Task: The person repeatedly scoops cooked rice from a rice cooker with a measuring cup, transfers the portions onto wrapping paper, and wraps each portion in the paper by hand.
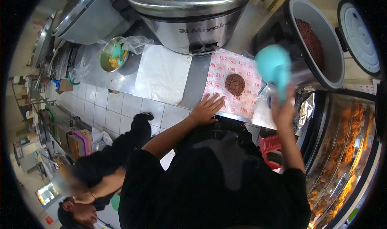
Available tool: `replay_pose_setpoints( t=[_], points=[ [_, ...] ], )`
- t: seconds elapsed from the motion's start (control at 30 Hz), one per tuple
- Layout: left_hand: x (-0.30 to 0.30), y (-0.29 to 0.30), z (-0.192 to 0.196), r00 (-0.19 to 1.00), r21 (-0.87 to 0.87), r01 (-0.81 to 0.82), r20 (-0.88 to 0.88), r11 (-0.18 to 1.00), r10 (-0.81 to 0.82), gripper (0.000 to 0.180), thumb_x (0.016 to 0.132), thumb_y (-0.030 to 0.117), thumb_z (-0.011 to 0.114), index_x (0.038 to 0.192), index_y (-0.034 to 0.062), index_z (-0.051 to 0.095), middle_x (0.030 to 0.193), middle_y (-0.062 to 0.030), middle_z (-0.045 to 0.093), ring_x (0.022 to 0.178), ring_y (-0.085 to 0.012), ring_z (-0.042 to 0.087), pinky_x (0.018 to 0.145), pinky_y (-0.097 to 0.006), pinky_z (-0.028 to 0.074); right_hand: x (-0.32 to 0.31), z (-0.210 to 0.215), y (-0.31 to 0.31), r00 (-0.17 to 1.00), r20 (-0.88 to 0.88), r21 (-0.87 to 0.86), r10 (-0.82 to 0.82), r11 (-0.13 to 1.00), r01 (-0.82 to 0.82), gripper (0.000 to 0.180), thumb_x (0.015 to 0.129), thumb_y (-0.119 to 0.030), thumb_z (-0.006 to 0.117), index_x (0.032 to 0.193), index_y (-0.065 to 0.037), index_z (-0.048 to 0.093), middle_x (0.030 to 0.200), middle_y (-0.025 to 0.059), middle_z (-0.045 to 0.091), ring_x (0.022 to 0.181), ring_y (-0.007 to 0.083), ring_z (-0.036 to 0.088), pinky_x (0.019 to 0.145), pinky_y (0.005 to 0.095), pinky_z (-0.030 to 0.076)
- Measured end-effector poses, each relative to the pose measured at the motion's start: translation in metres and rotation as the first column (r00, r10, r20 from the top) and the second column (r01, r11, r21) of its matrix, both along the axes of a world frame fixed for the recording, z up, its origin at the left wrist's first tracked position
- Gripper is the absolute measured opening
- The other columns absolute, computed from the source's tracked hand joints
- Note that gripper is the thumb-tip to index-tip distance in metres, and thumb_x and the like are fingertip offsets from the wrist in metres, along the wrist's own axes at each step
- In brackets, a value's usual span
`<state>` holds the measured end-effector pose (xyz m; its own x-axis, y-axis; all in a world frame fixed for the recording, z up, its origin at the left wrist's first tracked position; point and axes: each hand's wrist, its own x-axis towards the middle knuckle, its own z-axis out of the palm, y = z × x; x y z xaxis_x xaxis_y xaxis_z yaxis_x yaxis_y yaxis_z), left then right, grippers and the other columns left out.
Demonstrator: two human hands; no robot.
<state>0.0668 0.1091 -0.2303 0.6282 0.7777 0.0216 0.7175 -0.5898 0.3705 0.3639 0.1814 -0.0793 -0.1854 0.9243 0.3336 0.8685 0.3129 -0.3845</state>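
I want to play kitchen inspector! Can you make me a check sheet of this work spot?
Surface: steel counter, two papers on it.
Job's things: brown mound on printed paper; teal scoop, blurred.
Clutter: bowl, plastic bag.
Hands: left hand flat on the printed paper; right hand holds the scoop.
Cables: nothing seen.
Surroundings: steel cooker, open pot, display case, another person lower left.
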Motion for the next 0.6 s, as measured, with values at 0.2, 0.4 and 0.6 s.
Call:
replay_pose_setpoints(
  t=[0.2,0.4,0.6],
  points=[
    [0.002,0.012,-0.01,0.985,0.004,0.15,-0.091,0.989,-0.149,0.084,0.08,0.05,0.065,0.146,0.0076,0.033,0.155,-0.0116,0.025,0.144,-0.0316,0.02,0.116,-0.05,0.015,0.057,0.187,0.104,0.939,-0.011,0.326,-0.345,0.886,0.33,0.047,0.094,-0.025,0.06,0.137,-0.008,0.047,0.097,0.0185,0.068,0.079,0.0257,0.068,0.069,0.0356,0.052],
    [0.004,0.017,0.005,0.984,-0.044,0.172,-0.045,0.984,-0.174,0.081,0.082,0.041,0.067,0.143,0.0003,0.033,0.154,-0.0144,0.026,0.143,-0.034,0.021,0.116,-0.049,0.017,0.047,0.167,0.099,0.957,0.084,0.801,-0.279,0.59,0.101,0.052,0.089,-0.029,0.065,0.133,-0.005,0.05,0.112,0.015,0.065,0.101,0.0309,0.062,0.088,0.0369,0.047],
    [0.0,0.026,-0.004,0.966,-0.072,0.257,-0.01,0.964,-0.258,0.08,0.082,0.043,0.066,0.143,0.0014,0.034,0.154,-0.0149,0.025,0.143,-0.0362,0.021,0.116,-0.05,0.015,-0.019,-0.044,-0.028,0.923,-0.128,-0.108,0.364,0.92,-0.378,0.053,0.075,-0.018,0.071,0.123,-0.005,0.057,0.118,0.0157,0.058,0.114,0.0344,0.052,0.1,0.0484,0.038]
  ],
)
